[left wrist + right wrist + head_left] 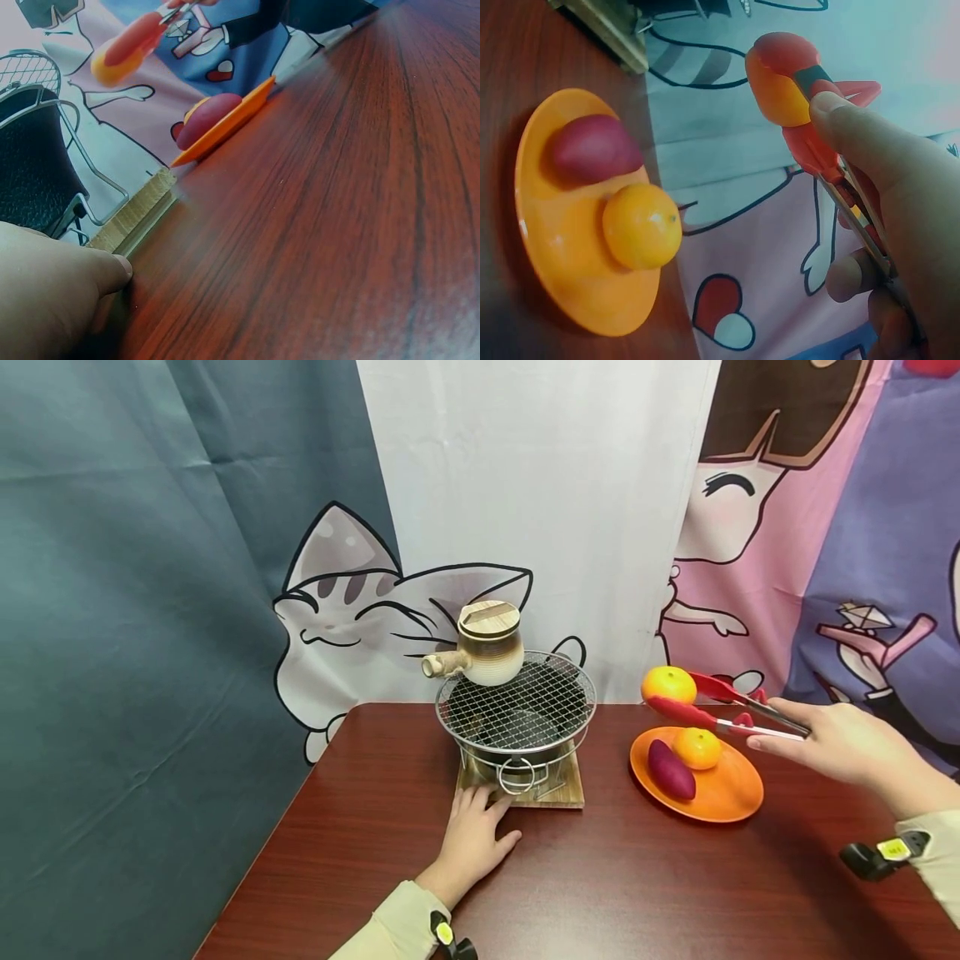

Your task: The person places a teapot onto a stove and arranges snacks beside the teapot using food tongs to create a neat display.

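Observation:
My right hand (847, 743) grips red-tipped metal tongs (738, 727), which hold a mandarin (669, 684) in the air above an orange plate (731, 802). Lying on that plate are a second mandarin (642, 226) and a purple sweet potato (596, 148). My left hand (472, 843) rests with fingers spread at the front left of a wooden board (572, 781), its fingertips at the board's edge. On the board stands a dark grill stove topped by a round wire rack (536, 706). A small lidded clay pot (491, 647) with a side handle sits on the rack's back left.
The dark red wooden table (585, 885) carries everything, with the stove at its far edge and the plate to the right of it. Close behind the table hangs a cartoon-printed curtain (600, 510). A wire ring handle (516, 775) juts from the stove's front.

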The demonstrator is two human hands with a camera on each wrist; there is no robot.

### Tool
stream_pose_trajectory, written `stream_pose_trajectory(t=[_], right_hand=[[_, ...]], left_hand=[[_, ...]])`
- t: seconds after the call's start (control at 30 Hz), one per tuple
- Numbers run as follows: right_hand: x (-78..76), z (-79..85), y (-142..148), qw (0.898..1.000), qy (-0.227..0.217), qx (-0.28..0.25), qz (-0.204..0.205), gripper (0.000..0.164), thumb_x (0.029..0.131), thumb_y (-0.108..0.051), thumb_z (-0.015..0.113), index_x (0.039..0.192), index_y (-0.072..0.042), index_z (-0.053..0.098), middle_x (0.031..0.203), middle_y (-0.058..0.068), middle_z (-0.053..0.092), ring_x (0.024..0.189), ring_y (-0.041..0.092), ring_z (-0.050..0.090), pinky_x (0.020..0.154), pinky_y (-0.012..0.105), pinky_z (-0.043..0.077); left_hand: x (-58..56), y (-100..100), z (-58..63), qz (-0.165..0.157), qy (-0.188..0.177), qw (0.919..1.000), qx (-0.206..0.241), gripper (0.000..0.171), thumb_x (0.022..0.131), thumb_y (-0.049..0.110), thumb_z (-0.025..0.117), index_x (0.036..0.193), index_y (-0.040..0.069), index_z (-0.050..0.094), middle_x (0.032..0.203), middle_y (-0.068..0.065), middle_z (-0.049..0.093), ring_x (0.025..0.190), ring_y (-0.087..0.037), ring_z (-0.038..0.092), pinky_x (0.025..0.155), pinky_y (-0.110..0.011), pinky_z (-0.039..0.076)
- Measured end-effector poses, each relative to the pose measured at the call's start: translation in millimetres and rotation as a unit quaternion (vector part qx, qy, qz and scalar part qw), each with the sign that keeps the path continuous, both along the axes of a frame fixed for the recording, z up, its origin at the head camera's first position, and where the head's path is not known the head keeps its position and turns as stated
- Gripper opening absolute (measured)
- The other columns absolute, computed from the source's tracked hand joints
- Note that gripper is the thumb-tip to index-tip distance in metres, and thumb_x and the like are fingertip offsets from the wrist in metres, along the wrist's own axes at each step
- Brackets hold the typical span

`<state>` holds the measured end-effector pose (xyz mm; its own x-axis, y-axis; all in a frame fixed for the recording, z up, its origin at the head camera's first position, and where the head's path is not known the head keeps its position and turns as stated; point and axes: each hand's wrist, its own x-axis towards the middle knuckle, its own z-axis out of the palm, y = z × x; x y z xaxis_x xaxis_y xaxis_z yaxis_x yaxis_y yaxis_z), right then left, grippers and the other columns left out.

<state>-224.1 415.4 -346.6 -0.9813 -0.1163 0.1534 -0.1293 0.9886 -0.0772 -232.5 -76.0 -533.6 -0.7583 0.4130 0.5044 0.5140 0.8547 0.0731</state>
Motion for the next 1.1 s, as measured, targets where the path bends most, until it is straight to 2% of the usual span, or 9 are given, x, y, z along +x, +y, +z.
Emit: stream_pose_trajectory(t=[0.13, 0.43, 0.57, 0.83, 1.1], right_hand=[[-3.6, 5.6, -5.5, 1.000, 0.005, 0.003, 0.006, 0.093, 0.088, -0.072, 0.058, 0.146, 0.000, 0.049, 0.126, 0.039, 0.057, 0.104, 0.058, 0.058, 0.075, 0.070, 0.048], [-10.8, 18.9, -17.7, 1.000, 0.012, -0.005, 0.006, 0.094, 0.087, -0.073, 0.058, 0.150, -0.005, 0.045, 0.122, 0.041, 0.058, 0.098, 0.053, 0.062, 0.068, 0.066, 0.050], [-14.4, 23.7, -23.6, 1.000, 0.016, -0.007, 0.015, 0.093, 0.087, -0.071, 0.059, 0.148, -0.003, 0.047, 0.122, 0.040, 0.059, 0.097, 0.052, 0.062, 0.067, 0.065, 0.051], [-25.1, 29.9, -35.5, 0.999, 0.014, -0.016, 0.027, 0.092, 0.087, -0.071, 0.059, 0.148, -0.003, 0.048, 0.126, 0.037, 0.058, 0.103, 0.052, 0.061, 0.074, 0.066, 0.050], [-37.8, 32.4, -50.2, 0.999, 0.019, -0.015, 0.042, 0.089, 0.088, -0.071, 0.057, 0.149, -0.006, 0.049, 0.127, 0.037, 0.059, 0.104, 0.052, 0.061, 0.074, 0.067, 0.051]], left_hand=[[0.0, 0.2, 0.3, -0.001, -0.001, 1.0000, 0.003, 0.056, 0.082, 0.047, 0.079, 0.131, 0.023, 0.069, 0.129, -0.007, 0.057, 0.123, -0.031, 0.050, 0.108, -0.064, 0.036], [-0.6, 0.8, -0.8, 0.001, 0.008, 1.0000, 0.002, 0.056, 0.081, 0.047, 0.079, 0.130, 0.023, 0.069, 0.128, -0.006, 0.057, 0.123, -0.030, 0.051, 0.107, -0.064, 0.037], [-1.2, 0.3, -1.8, -0.002, 0.017, 0.9999, 0.004, 0.056, 0.080, 0.047, 0.079, 0.130, 0.023, 0.069, 0.127, -0.006, 0.058, 0.122, -0.030, 0.051, 0.106, -0.064, 0.038], [-3.1, -0.4, -5.3, -0.009, 0.033, 0.9994, 0.009, 0.056, 0.078, 0.046, 0.080, 0.128, 0.022, 0.070, 0.124, -0.007, 0.059, 0.120, -0.030, 0.052, 0.105, -0.064, 0.039], [-2.3, 0.0, -3.5, -0.004, 0.022, 0.9997, 0.005, 0.057, 0.079, 0.046, 0.080, 0.131, 0.024, 0.069, 0.126, -0.006, 0.058, 0.121, -0.030, 0.052, 0.106, -0.064, 0.038]])
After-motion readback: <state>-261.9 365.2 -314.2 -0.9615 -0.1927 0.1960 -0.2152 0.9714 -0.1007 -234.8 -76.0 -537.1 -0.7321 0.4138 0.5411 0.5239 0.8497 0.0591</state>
